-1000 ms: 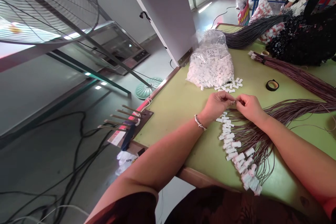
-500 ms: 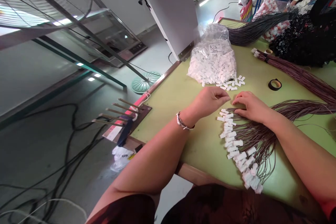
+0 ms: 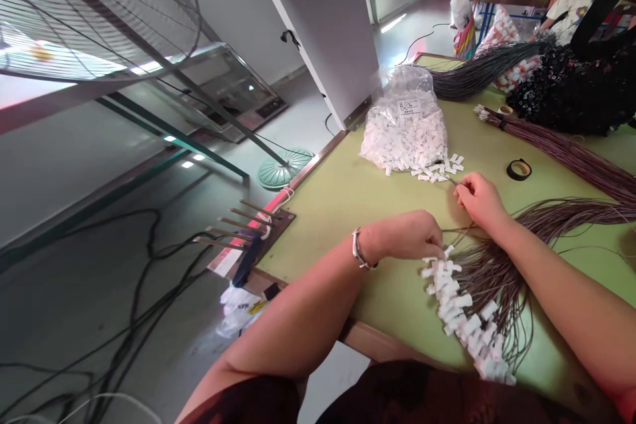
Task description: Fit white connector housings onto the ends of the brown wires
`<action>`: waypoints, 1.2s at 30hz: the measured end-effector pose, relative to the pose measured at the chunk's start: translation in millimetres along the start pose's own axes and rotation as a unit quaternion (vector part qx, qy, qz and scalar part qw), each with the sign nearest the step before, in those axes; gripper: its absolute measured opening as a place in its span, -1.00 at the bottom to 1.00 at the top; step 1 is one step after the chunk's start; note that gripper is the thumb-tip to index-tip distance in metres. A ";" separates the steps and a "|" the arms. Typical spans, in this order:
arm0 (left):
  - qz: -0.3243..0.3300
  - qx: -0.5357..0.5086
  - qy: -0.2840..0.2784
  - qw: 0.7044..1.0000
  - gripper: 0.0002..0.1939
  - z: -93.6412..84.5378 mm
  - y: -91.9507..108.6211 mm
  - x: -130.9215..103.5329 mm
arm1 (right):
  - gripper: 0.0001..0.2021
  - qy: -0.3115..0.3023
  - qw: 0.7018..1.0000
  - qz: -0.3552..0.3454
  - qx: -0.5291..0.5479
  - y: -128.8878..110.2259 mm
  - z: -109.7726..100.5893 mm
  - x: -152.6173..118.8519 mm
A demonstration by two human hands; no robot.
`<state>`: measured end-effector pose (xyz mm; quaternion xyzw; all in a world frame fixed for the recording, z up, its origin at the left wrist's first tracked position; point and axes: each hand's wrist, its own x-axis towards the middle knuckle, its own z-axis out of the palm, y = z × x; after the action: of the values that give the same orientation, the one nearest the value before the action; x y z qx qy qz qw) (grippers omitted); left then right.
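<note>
My right hand (image 3: 481, 200) is closed in a pinch on a thin brown wire (image 3: 451, 180), whose tip points toward the loose white connector housings (image 3: 438, 172). Lower and to the left, my left hand (image 3: 411, 236) has its fingers curled down at the top of a row of white connectors (image 3: 450, 288). What those fingers hold, if anything, is hidden. These connectors sit on the ends of a fanned bundle of brown wires (image 3: 497, 271), which runs under my right forearm. A thin wire stretches between the two hands.
A clear plastic bag of white housings (image 3: 405, 129) stands behind my hands. Black tape (image 3: 519, 169) lies to the right, near another brown wire bundle (image 3: 556, 146). Dark wires and black parts (image 3: 566, 93) are piled behind. Upright pegs (image 3: 238, 225) stick out at the left table edge.
My left hand has moved down toward the connector row. My right hand has moved slightly up and right and now pinches a wire. The view has shifted a little.
</note>
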<state>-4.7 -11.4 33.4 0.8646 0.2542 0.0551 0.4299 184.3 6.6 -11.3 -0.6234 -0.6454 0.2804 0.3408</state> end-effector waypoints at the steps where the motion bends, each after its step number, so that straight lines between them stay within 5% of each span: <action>1: -0.019 0.011 0.025 0.999 -0.78 -6.7 -4.6 -2.5 | -0.94 0.003 1.000 -0.007 0.009 -0.4 -0.4 -0.3; 7: -0.137 0.067 0.187 0.970 -0.87 -28.0 -33.4 -10.0 | -0.78 -0.079 0.995 -0.063 0.015 -9.4 -2.6 -10.3; 10: -0.116 0.064 0.184 0.974 -0.81 -17.1 -34.3 -2.2 | -0.82 -0.122 0.990 -0.067 -0.019 -13.1 -5.0 -15.1; 14: -0.056 0.083 0.156 0.983 -0.88 -4.9 -29.2 8.3 | -0.84 -0.099 0.992 -0.078 -0.011 -15.0 -6.7 -16.6; 18: -0.021 0.143 0.188 0.971 -0.84 -7.1 -13.7 3.2 | -0.81 -0.092 0.994 -0.062 0.023 -12.0 -7.2 -12.3; 21: 0.010 0.146 0.160 0.976 -0.85 -8.0 3.8 -8.5 | -0.84 -0.157 0.986 -0.045 0.026 -11.2 -9.0 -10.6; 25: 0.039 0.057 0.084 0.994 -0.90 -0.6 19.9 -21.2 | -0.86 -0.258 0.958 -0.084 -0.097 -19.0 -11.1 -17.6; 32: -0.008 0.002 -0.023 1.000 -0.85 -22.6 6.9 -32.4 | -0.90 -0.219 0.944 -0.162 -0.189 -24.0 -5.7 -27.5; 34: -0.071 0.045 0.085 0.993 -0.84 -30.7 -8.6 -25.1 | -0.90 -0.154 0.967 -0.140 -0.147 -18.9 -4.0 -24.4; 36: -0.128 0.104 0.319 0.933 -0.83 -31.8 -25.9 -10.1 | -0.90 -0.074 0.990 -0.094 -0.077 -13.8 -2.7 -21.1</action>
<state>-33.5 19.4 34.5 0.8012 0.4911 0.2460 0.2373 177.8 -15.5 -0.7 -0.5618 -0.7442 0.2425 0.2679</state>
